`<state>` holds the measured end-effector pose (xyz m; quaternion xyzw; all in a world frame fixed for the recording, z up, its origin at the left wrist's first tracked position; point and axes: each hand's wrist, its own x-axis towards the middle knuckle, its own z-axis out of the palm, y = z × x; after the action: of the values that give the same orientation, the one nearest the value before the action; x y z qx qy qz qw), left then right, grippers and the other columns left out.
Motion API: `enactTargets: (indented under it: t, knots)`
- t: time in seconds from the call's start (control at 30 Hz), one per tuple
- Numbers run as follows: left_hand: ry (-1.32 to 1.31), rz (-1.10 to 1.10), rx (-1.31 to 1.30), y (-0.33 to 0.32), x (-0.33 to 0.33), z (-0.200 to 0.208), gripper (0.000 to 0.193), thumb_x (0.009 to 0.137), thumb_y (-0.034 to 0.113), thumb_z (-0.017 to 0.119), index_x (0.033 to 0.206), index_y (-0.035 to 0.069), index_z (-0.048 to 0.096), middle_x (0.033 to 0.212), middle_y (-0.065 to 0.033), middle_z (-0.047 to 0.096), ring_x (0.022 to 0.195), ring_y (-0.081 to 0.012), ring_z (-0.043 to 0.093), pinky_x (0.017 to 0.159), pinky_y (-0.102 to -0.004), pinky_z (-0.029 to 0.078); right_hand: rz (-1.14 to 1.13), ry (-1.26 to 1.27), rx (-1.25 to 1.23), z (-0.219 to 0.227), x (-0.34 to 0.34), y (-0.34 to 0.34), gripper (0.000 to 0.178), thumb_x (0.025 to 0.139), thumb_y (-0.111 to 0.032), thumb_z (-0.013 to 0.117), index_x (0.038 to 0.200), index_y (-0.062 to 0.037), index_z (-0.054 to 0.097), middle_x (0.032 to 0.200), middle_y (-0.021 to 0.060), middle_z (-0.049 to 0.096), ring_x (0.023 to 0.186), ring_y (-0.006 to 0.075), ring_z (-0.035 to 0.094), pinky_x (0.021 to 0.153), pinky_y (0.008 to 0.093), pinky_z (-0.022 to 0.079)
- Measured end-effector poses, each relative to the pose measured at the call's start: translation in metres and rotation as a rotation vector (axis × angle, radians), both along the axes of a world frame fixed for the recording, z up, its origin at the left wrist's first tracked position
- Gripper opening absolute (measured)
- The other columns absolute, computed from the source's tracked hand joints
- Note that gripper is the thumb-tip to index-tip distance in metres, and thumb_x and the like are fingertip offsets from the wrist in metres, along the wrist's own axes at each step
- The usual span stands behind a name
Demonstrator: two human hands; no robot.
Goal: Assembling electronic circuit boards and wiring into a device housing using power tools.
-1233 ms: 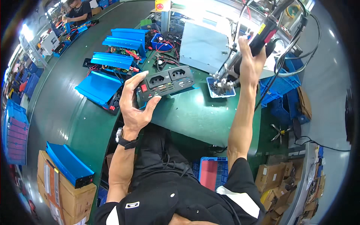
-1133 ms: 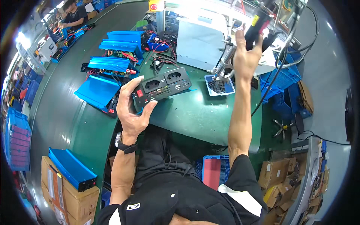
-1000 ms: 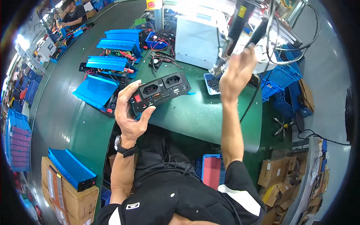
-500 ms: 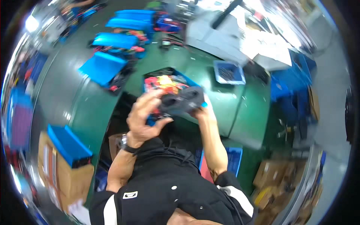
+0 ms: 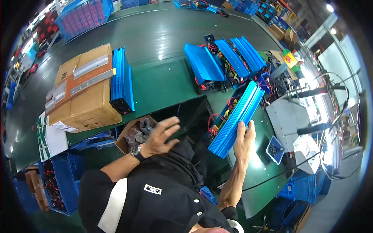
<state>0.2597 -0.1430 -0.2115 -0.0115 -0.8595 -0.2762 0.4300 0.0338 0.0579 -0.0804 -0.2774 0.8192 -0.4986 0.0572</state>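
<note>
My right hand [image 5: 244, 143] grips a blue ribbed metal housing [image 5: 237, 120] by its near right side. The housing is tilted on its side. Electronic parts and red wires [image 5: 213, 122] show along its left edge. Fingers lie on the ribbed face; what grips beneath is hidden. My left hand [image 5: 162, 136] is off the housing, fingers spread, holding nothing. It hovers beside an open carton [image 5: 123, 136] of clear plastic bags, a black watch on its wrist.
Several blue housings [image 5: 204, 64] with wiring stand at the far side of the green bench [image 5: 163, 87]. Left of them, a brown cardboard box [image 5: 87, 103] has another blue housing [image 5: 122, 81] against it. A small blue tray [image 5: 275, 150] of dark small parts lies to the right.
The view has swung to the left. My left hand has come off the housing and opened. The housing has been turned, so its blue ribbed side now shows, still in my right hand.
</note>
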Motion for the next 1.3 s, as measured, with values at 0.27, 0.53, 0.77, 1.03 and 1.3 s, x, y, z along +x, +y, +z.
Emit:
enactTargets:
  t: [0.27, 0.53, 0.77, 1.03, 1.3]
  knots:
    - [0.153, 0.642, -0.059, -0.045, 0.048, 0.006, 0.045, 0.100, 0.005, 0.055, 0.144, -0.003, 0.049, 0.148, -0.0258, 0.049, 0.137, -0.0431, 0.050, 0.114, -0.0519, 0.042, 0.478, 0.101, -0.044, 0.012, 0.002, -0.141, 0.044, 0.105, -0.029, 0.062, 0.130, 0.0070, 0.059, 0.104, 0.0143, 0.072, 0.098, 0.0203, 0.066, 0.088, 0.0369, 0.052]
    - [0.259, 0.661, -0.252, -0.015, 0.021, 0.023, 0.045, 0.102, 0.013, 0.058, 0.140, -0.008, 0.046, 0.143, -0.0306, 0.049, 0.132, -0.0451, 0.050, 0.113, -0.0550, 0.041, 0.749, 0.278, 0.037, -0.050, 0.072, -0.357, 0.033, 0.098, -0.021, 0.056, 0.095, 0.0102, 0.064, 0.100, 0.0385, 0.067, 0.095, 0.0536, 0.068, 0.084, 0.0583, 0.055]
    - [0.207, 0.486, -0.319, -0.017, 0.010, 0.052, 0.041, 0.098, 0.001, 0.056, 0.137, -0.008, 0.051, 0.136, -0.0286, 0.049, 0.128, -0.0414, 0.050, 0.107, -0.0507, 0.047, 0.836, -0.074, 0.032, -0.042, 0.099, -0.358, 0.054, 0.106, -0.041, 0.055, 0.112, 0.0122, 0.060, 0.105, 0.0397, 0.067, 0.099, 0.0509, 0.070, 0.084, 0.0548, 0.056]
    - [0.019, 0.278, 0.066, -0.072, -0.132, 0.076, 0.046, 0.092, -0.009, 0.054, 0.134, 0.005, 0.065, 0.136, -0.0236, 0.062, 0.137, -0.0387, 0.052, 0.112, -0.0489, 0.045, 0.418, 0.052, -0.243, -0.116, -0.028, -0.203, 0.024, 0.097, -0.022, 0.066, 0.105, 0.0000, 0.069, 0.094, 0.0283, 0.071, 0.092, 0.0494, 0.068, 0.078, 0.0517, 0.056]
    - [-0.284, 0.159, -0.288, -0.193, -0.253, 0.005, 0.062, 0.080, -0.012, 0.055, 0.132, 0.018, 0.072, 0.143, -0.0185, 0.063, 0.144, -0.0406, 0.048, 0.124, -0.0540, 0.032, -0.158, -0.015, -0.135, -0.141, -0.075, 0.006, 0.020, 0.104, -0.017, 0.063, 0.107, 0.0028, 0.068, 0.075, 0.0053, 0.065, 0.067, 0.0116, 0.060, 0.065, 0.0291, 0.051]
